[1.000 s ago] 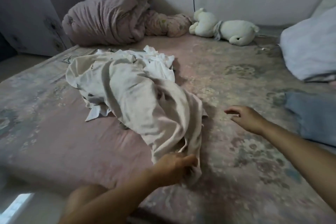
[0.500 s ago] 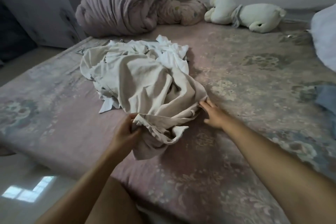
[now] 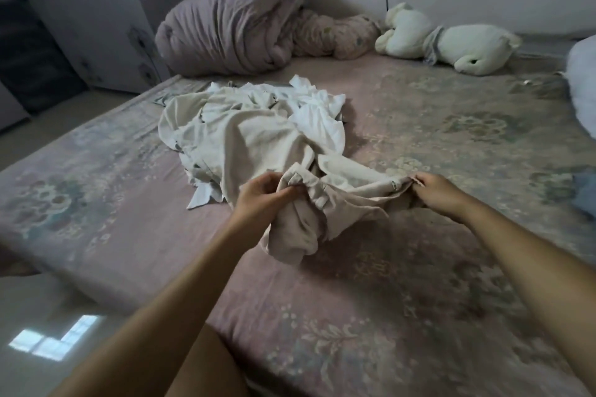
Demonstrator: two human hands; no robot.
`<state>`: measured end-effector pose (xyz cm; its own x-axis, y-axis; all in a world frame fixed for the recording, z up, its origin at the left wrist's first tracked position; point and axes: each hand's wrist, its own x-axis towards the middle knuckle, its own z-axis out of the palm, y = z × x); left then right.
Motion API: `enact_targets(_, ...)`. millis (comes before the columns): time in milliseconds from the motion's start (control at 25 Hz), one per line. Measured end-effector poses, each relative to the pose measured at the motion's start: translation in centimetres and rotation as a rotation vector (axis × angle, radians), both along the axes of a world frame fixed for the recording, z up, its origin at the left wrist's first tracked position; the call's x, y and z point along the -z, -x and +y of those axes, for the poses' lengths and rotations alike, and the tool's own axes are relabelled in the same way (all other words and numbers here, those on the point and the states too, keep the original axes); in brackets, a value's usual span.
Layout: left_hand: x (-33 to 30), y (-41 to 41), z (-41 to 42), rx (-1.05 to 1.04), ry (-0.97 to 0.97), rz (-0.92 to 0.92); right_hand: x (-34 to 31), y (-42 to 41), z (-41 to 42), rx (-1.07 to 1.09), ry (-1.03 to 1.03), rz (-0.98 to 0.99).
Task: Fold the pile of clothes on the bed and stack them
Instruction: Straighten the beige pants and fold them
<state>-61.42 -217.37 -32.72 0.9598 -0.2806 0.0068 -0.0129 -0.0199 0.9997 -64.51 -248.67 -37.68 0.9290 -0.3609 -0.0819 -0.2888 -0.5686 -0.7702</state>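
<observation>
Here I see my left hand (image 3: 264,195) gripping the bunched waistband of a beige garment (image 3: 309,203), my right hand (image 3: 433,188) pinching its other end, beside the clothes pile (image 3: 251,129) on the bed (image 3: 419,284).

Two bare forearms enter from the lower edge. The left arm rises from 7 o'clock toward centre, its wrist bent slightly inward. The left hand (image 3: 263,195) has fingers curled and thumb closed over a bunched fold of cloth (image 3: 303,200), gripping it. The right arm comes in from 4 o'clock, running toward 10 o'clock, forearm nearly straight. The right hand (image 3: 437,190) pinches an edge of the same cloth between thumb and fingertips (remaining fingers tucked, detail unclear). The hands sit level, well apart, left at centre, right toward 3 o'clock.
</observation>
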Motion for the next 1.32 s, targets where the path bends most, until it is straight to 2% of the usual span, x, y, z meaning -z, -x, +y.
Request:
enact_targets(120,-4.3,0.5,-4.2,0.024,0.021,-0.066,-6.0,3.6,-3.3,0.142,-0.330,-0.106)
enact_targets(240,-7.9,1.1,-8.5,0.049,0.034,-0.062,-11.9,8.1,-6.9,0.269,-0.465,-0.242)
enact_targets(360,-10.8,2.1,-12.2,0.139,0.052,-0.055,-17.9,13.9,-10.3,0.282,-0.393,-0.331)
enact_targets(440,-11.4,2.6,-13.9,0.205,0.000,-0.113,-19.9,17.0,-11.5,0.298,-0.245,-0.319)
enact_targets(560,-8.0,1.9,-14.6,0.233,-0.174,-0.198,-17.6,18.6,-10.4,0.283,0.045,-0.133)
enact_targets(680,0.0,2.1,-12.8,0.293,-0.561,-0.288,-10.0,18.3,-8.0,0.210,0.039,0.112)
enact_targets(720,2.7,2.7,-11.9,0.313,-0.615,-0.263,-7.0,18.3,-7.4,0.150,0.061,0.204)
enact_targets(840,7.2,4.8,-9.9,0.247,-0.457,-0.049,-0.5,19.0,-6.5,-0.048,0.323,0.470)
enact_targets(920,8.1,5.0,-9.8,0.145,-0.364,0.038,0.5,19.9,-6.9,-0.076,0.478,0.513)
enact_targets(1040,8.2,4.9,-10.4,0.069,-0.255,0.094,-0.7,20.5,-9.3,0.133,0.650,0.520)
enact_targets(1080,8.1,5.0,-10.6,0.070,-0.238,0.096,-1.1,20.7,-10.2,0.222,0.620,0.512)
enact_targets(1120,8.2,5.1,-10.7,0.075,-0.216,0.094,-1.6,20.8,-11.0,0.306,0.464,0.470)
enact_targets(1160,8.2,5.2,-10.8,0.086,-0.189,0.094,-2.2,20.6,-11.2,0.404,0.155,0.394)
enact_targets(1200,8.1,5.2,-10.8,0.094,-0.161,0.092,-2.9,20.2,-10.8,0.490,-0.247,0.295)
enact_targets(1240,8.2,5.0,-10.5,0.100,-0.146,0.089,-3.8,19.6,-10.0,0.517,-0.617,0.160)
enact_targets(1280,8.3,4.8,-10.3,0.110,-0.139,0.085,-4.6,18.9,-9.3,0.488,-0.884,0.010)
enact_targets(1320,8.4,4.5,-9.9,0.120,-0.141,0.089,-5.3,18.1,-8.4,0.434,-1.054,-0.101)
